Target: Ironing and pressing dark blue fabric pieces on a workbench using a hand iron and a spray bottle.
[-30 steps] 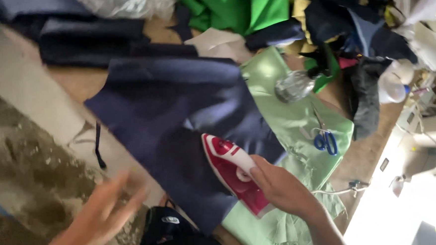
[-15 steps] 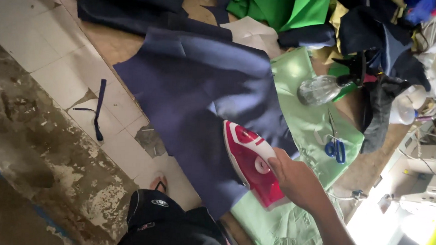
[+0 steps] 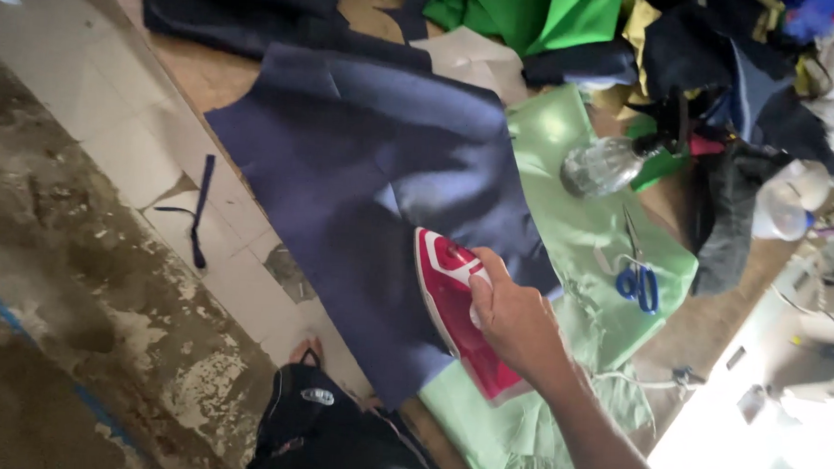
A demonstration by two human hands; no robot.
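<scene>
My right hand (image 3: 515, 316) grips the handle of a red clothes iron (image 3: 451, 303). The iron rests flat on a large piece of navy blue fabric (image 3: 373, 166), its tip pointing toward the cloth's middle. The fabric lies over a light green cloth (image 3: 589, 224) that covers a wooden table (image 3: 206, 76), and one side of the navy piece hangs past the table edge. My left hand is out of sight.
A clear spray bottle (image 3: 606, 164) and blue-handled scissors (image 3: 638, 279) lie on the green cloth. Piled fabrics, bright green (image 3: 533, 12) and dark ones (image 3: 720, 70), crowd the far side. A navy strip (image 3: 200, 209) lies on the tiled floor below.
My left hand, seen low in the view a second ago, has left the picture. The iron has stayed on the navy fabric while the camera view shifted.
</scene>
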